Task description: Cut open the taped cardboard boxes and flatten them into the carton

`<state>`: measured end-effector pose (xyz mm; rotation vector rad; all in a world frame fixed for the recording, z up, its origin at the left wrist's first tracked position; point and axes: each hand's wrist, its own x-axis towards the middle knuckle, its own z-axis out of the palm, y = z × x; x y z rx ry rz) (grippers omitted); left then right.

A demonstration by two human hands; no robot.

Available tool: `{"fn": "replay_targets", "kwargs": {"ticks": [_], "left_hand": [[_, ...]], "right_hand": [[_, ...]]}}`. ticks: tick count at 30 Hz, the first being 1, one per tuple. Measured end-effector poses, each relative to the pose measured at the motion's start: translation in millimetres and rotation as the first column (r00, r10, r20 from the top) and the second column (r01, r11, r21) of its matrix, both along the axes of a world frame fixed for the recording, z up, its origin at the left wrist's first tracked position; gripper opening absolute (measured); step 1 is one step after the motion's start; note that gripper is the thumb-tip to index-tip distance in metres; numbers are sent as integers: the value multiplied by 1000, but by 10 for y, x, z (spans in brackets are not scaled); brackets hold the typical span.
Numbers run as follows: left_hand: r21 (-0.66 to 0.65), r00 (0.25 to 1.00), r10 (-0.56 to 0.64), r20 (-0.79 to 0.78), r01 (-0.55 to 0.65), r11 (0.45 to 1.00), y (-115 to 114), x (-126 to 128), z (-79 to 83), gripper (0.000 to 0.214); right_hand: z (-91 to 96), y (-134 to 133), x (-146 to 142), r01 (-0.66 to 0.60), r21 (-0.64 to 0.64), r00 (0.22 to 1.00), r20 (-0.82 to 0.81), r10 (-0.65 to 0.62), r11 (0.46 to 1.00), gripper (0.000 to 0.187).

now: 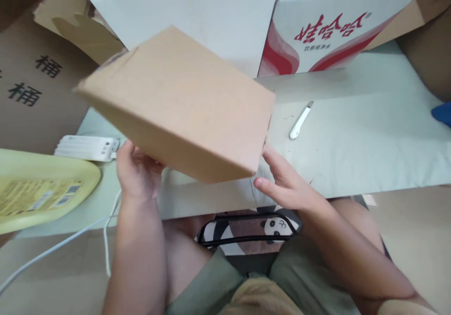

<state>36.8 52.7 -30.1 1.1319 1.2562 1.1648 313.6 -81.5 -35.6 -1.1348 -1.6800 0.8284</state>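
A plain brown cardboard box [190,103] is held up at a tilt above the table, its left end higher than its right in my view. My left hand [139,171] is under the lower left side of the box, and its fingers pass out of sight beneath it. At the right end, my right hand [283,178] has its fingers against the box edge, partly hidden, while the thumb stands apart below the corner. To the right of the box, a utility knife [301,121] with a white handle lies on the table, blade showing.
The table has a pale green cover [369,141]. A white power bank [88,147] with a cable and a yellow bottle [42,188] lie at left. White cartons [197,14], one a red-printed carton [317,37], stand behind; a large brown carton [31,98] is at far left.
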Motion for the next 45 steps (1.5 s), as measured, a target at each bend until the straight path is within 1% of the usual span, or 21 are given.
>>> {"fn": "replay_targets", "kwargs": {"ticks": [3, 7, 9, 12, 13, 14, 15, 17, 19, 20, 21, 22, 23, 25, 27, 28, 29, 31, 34, 41, 45], "left_hand": [[-120, 987, -141, 83, 150, 981, -70, 33, 44, 58], [-226, 931, -355, 83, 365, 903, -130, 25, 3, 62], [-298, 862, -504, 45, 494, 817, -156, 25, -36, 63], [-384, 694, -719, -13, 661, 645, -165, 12, -73, 59], [-398, 655, -754, -47, 680, 615, -153, -3, -79, 57], [-405, 638, -765, -94, 677, 614, -132, -23, -86, 53], [-399, 648, -745, -158, 648, 649, -101, -47, -94, 48], [-331, 730, -611, -308, 519, 788, -21, -97, -117, 39], [-174, 837, -354, -416, 309, 935, 63, -125, -143, 36], [-56, 878, -189, -440, 183, 981, 95, -125, -153, 37], [82, 907, -23, -421, 63, 995, 118, -117, -158, 41], [230, 925, 122, -361, -38, 972, 129, -101, -158, 46], [375, 934, 228, -274, -115, 920, 129, -80, -152, 50], [618, 949, 289, -123, -155, 771, 105, -39, -130, 52], [758, 961, 225, -160, -27, 651, 71, -12, -109, 45], [784, 953, 191, -237, 71, 617, 58, -5, -105, 43], [780, 933, 163, -320, 162, 604, 49, -2, -106, 42], [715, 886, 112, -451, 283, 639, 44, 0, -121, 45], [643, 868, 67, -492, 310, 701, 58, 4, -154, 48], [659, 869, 21, -494, 359, 661, 84, -27, -223, 42], [656, 860, -2, -510, 390, 646, 127, -72, -296, 37]], "right_hand": [[6, -20, 24, 13, -9, 1000, 23, -13, 1000, 75], [40, -41, 67, 25, 6, 999, 26, -25, 1000, 77], [84, -51, 88, 49, 64, 998, 30, -51, 997, 70], [153, -59, 98, 139, 148, 989, 31, -145, 979, 49], [167, -59, 91, 171, 164, 984, 23, -177, 971, 42], [172, -56, 79, 195, 168, 980, 12, -200, 966, 36], [168, -51, 62, 207, 166, 978, 3, -211, 964, 32], [142, -38, 15, 203, 159, 979, 0, -206, 966, 28], [108, -24, -38, 188, 161, 981, 26, -195, 969, 28], [93, -17, -63, 180, 169, 981, 44, -190, 969, 29], [82, -12, -88, 165, 181, 982, 62, -179, 970, 30], [74, -8, -109, 139, 194, 985, 77, -156, 971, 31], [69, -5, -129, 104, 208, 988, 87, -124, 973, 32], [62, -3, -160, 12, 234, 993, 108, -38, 972, 34], [54, -5, -183, -69, 251, 991, 131, 37, 966, 36], [48, -7, -192, -92, 248, 988, 141, 58, 964, 37], [40, -9, -200, -103, 240, 986, 149, 68, 965, 37], [21, -14, -214, -91, 215, 986, 156, 58, 972, 38], [-6, -17, -232, -60, 200, 986, 163, 27, 978, 40], [-18, 0, -224, -48, 255, 978, 209, -7, 966, 42], [-16, 12, -196, -25, 325, 957, 282, -71, 945, 39]]}}
